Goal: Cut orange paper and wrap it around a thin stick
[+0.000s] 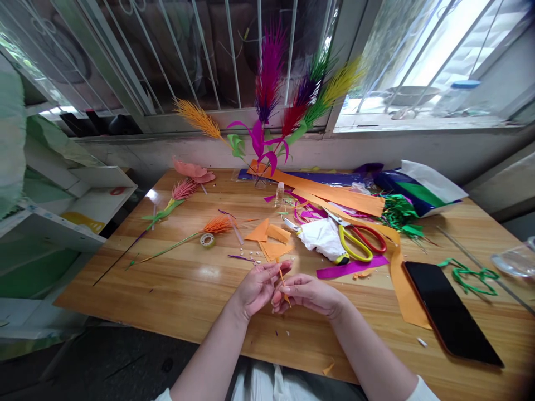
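Near the front of the wooden table, my left hand (259,285) and my right hand (307,294) meet around a thin, twisted strip of orange paper (286,299). Fingertips of both hands pinch the strip, which runs up and down between them. Just beyond my hands lie cut pieces of orange crepe paper (273,248). To their right are yellow-handled scissors (355,245) and red-handled scissors (371,238), beside a crumpled white tissue (320,236). An orange paper flower spike (218,224) on a green stem rests to the left, near a roll of tape (207,240).
A black phone (453,312) lies at the right, by curled green wire (472,278). Several colourful paper spikes stand in a clear vase (259,181) at the back. A pink paper flower (184,190) lies left. Long orange paper strips (334,192) cross the rear. A clear cup (516,262) is far right.
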A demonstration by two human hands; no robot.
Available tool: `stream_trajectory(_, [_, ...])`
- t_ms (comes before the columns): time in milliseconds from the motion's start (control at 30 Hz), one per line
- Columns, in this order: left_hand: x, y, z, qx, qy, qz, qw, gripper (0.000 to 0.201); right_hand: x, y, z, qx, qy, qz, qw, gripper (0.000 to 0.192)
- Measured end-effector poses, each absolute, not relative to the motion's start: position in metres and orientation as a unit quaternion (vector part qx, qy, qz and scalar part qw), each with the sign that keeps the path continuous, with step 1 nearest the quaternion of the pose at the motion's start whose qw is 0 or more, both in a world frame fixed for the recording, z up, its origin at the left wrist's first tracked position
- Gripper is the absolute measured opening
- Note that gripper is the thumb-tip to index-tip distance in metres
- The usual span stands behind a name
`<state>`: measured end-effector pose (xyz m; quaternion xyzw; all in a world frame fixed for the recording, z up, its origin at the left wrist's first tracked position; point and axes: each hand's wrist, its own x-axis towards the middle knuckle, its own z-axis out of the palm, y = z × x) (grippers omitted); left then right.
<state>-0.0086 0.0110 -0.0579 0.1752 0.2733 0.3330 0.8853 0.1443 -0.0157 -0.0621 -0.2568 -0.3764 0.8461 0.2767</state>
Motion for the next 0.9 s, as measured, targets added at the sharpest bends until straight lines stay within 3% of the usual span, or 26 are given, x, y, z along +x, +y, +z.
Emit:
stream_trajectory(333, [0.003, 0.006, -0.062, 0.086, 0.324, 0.398, 0.854, 0.003, 0.144, -0.016, -0.063, -0.256, -0.400, 0.843, 0.251, 0.028])
stream_trajectory(567, [0.004, 0.007, -0.059, 0.073, 0.303, 0.399, 0.862, 0.003, 0.144, -0.017, -0.066, -0.240, -0.390, 0.849, 0.263, 0.027])
stream_trajectory(733, [-0.002, 0.008, -0.046, 0.143, 0.255, 0.338, 0.895, 0.019, 0.146, -0.018, -0.068, -0.200, -0.361, 0.861, 0.298, 0.027])
stream_trajectory(900, [0.001, 0.007, -0.049, 0.138, 0.258, 0.387, 0.875, 0.011, 0.146, -0.019, -0.069, -0.191, -0.352, 0.864, 0.304, 0.028])
